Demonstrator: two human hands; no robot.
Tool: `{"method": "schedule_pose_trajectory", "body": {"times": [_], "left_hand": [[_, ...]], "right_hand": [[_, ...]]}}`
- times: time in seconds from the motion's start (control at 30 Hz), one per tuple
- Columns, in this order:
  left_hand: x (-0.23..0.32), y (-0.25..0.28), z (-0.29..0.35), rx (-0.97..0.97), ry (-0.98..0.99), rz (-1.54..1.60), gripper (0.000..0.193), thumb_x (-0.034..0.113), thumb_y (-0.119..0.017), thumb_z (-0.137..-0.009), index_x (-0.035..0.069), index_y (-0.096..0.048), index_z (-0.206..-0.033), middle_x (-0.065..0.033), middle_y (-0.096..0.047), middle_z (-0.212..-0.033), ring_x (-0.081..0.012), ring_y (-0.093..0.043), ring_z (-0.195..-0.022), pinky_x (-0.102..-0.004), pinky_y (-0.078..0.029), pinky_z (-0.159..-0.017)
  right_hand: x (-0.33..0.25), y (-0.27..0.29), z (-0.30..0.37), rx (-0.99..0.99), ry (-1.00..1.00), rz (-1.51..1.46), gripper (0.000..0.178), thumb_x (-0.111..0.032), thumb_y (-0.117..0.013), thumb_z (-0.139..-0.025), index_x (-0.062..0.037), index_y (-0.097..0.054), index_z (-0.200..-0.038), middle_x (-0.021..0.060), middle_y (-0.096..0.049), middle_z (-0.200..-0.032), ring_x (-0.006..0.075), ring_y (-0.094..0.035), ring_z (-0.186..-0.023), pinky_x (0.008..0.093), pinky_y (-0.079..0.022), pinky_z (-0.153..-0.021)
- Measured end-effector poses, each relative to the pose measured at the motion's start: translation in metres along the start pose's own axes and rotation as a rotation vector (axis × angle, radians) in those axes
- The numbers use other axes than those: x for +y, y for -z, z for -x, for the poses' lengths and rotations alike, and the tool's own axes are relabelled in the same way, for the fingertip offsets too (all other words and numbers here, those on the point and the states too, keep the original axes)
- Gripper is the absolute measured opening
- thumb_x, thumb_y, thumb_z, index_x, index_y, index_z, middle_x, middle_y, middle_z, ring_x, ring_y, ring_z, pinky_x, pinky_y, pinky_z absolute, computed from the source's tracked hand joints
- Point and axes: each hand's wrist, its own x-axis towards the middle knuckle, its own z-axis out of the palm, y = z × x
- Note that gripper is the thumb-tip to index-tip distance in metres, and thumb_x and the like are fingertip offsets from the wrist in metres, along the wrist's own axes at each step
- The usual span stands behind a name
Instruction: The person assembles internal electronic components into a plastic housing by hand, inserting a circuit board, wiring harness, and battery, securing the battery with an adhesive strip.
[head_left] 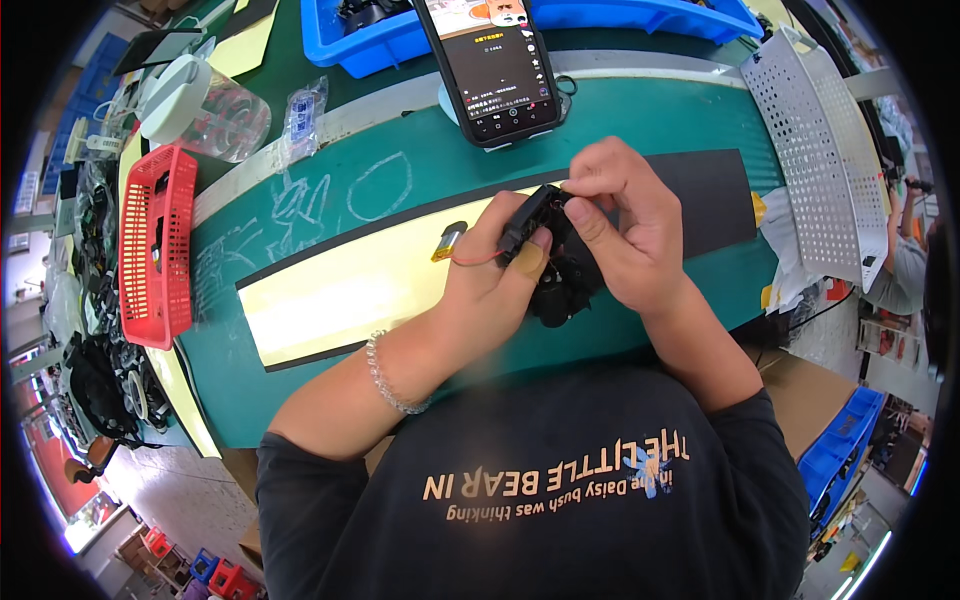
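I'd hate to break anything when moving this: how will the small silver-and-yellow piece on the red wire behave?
The silver-and-yellow piece would probably trail or swing, as a thin red wire seems to join it to the black part. It is likely light, being small. The wire may snap if tugged, given how thin it looks.

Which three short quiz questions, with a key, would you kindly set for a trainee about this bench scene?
1. Multiple choice: what colour is the slotted basket at the left end of the bench? A) green B) red C) white
2. True or false: the phone is farther from the person's body than both hands.
3. Short answer: what does the left hand hold while the fingers of the right hand are at its upper end?

Key: 1. B; 2. True; 3. A black device.
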Motion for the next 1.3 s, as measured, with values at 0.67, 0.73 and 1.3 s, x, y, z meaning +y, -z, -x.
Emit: {"method": "schedule_pose_trajectory", "body": {"times": [0.67, 0.73, 1.3], "left_hand": [[0.008, 0.002, 0.007, -0.163, -0.175, -0.179, 0.029, -0.013, -0.051, -0.082, -0.001, -0.048, -0.109, -0.0059, -0.055, -0.086, -0.0112, -0.052, -0.075, -0.0265, -0.045, -0.064], [0.01, 0.003, 0.007, -0.183, -0.187, -0.207, 0.03, -0.014, -0.051, -0.081, -0.001, -0.048, -0.109, -0.0066, -0.055, -0.085, -0.0122, -0.053, -0.073, -0.0273, -0.045, -0.063], [-0.002, -0.002, 0.0, 0.02, -0.057, -0.019, 0.012, 0.005, -0.045, -0.094, 0.002, -0.045, -0.106, -0.0019, -0.052, -0.086, -0.0048, -0.045, -0.079, -0.0226, -0.04, -0.068]], "right_hand": [[-0.011, 0.014, -0.004, -0.198, -0.005, -0.115, 0.008, -0.002, -0.061, -0.083, 0.002, -0.061, -0.09, 0.0081, -0.051, -0.076, 0.0176, -0.047, -0.069, 0.0285, -0.039, -0.058], [-0.015, 0.016, -0.006, -0.229, 0.002, -0.104, 0.007, -0.002, -0.062, -0.083, 0.0009, -0.062, -0.089, 0.0071, -0.051, -0.074, 0.0178, -0.047, -0.068, 0.028, -0.038, -0.059], [0.004, -0.005, -0.004, 0.079, 0.234, 0.303, 0.022, -0.002, -0.072, -0.071, 0.001, -0.06, -0.09, 0.0132, -0.061, -0.08, 0.0267, -0.059, -0.071, 0.0329, -0.048, -0.062]]}}
